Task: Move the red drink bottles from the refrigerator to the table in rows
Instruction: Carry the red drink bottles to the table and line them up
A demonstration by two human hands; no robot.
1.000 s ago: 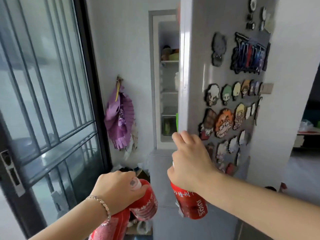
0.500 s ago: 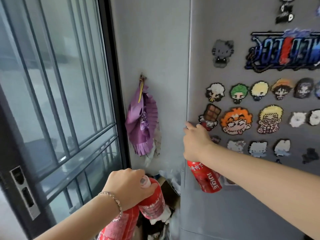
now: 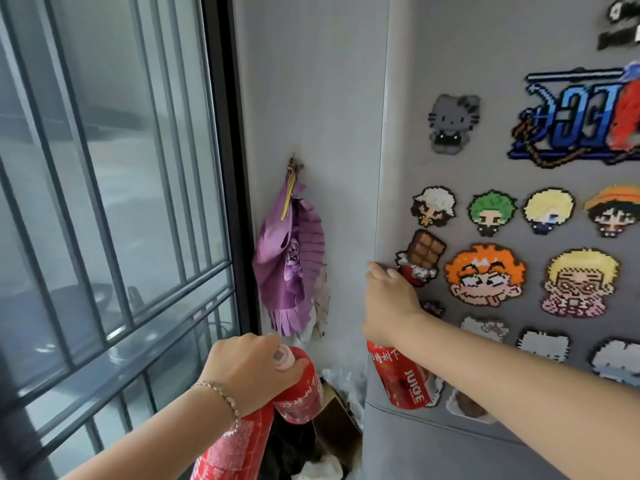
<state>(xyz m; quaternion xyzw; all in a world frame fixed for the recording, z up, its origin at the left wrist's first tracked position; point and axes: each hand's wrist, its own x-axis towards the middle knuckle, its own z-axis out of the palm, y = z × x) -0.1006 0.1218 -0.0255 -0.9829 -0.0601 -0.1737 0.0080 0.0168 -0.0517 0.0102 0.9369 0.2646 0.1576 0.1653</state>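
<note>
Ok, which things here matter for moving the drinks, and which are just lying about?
Part of the job:
- two red bottles in the left hand
- one red bottle in the right hand
- refrigerator door

Just there:
- magnets
- purple cloth on the wall
- window bars

Left hand (image 3: 251, 370) curled low in a closed grip, right hand (image 3: 389, 304) raised higher, fingers also clenched.
</note>
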